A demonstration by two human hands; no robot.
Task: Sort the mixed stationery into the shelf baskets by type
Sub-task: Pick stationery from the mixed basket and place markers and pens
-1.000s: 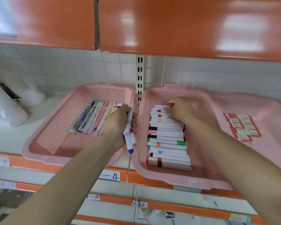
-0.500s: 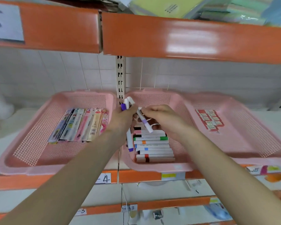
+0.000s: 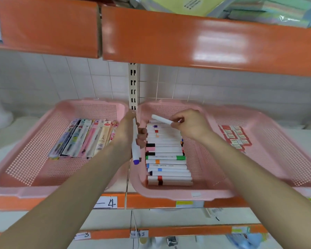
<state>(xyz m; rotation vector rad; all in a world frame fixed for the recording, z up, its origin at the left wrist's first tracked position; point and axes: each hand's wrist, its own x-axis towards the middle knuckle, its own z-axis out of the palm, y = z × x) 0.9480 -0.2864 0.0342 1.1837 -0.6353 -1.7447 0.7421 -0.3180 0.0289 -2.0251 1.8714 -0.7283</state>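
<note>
Right hand [image 3: 190, 125]: fingers curled, thumb and fingertips pinching 1 white marker [image 3: 161, 119] by its right end. The marker is near level and hovers just above the far end of the marker row [image 3: 166, 159], centre of frame. It is held crosswise, probably so that it drops in parallel with the rest.

Left hand [image 3: 127, 134]: closed round a purple marker [image 3: 135, 150], upright with the cap down, over the gap between 2 baskets. Likely stock parked for the next hand-off. Cannot tell if it grips more than 1.

The row lies in the middle basket [image 3: 169, 194], markers side by side, all crosswise. Left basket [image 3: 34, 141] holds pen packs [image 3: 84, 139], laid lengthwise. Right basket [image 3: 276, 150], right of frame, holds red packs [image 3: 235, 138]. All 3 baskets sit on the shelf [image 3: 151, 202].

Judgement: marker sorting under way, this placement not yet made.
</note>
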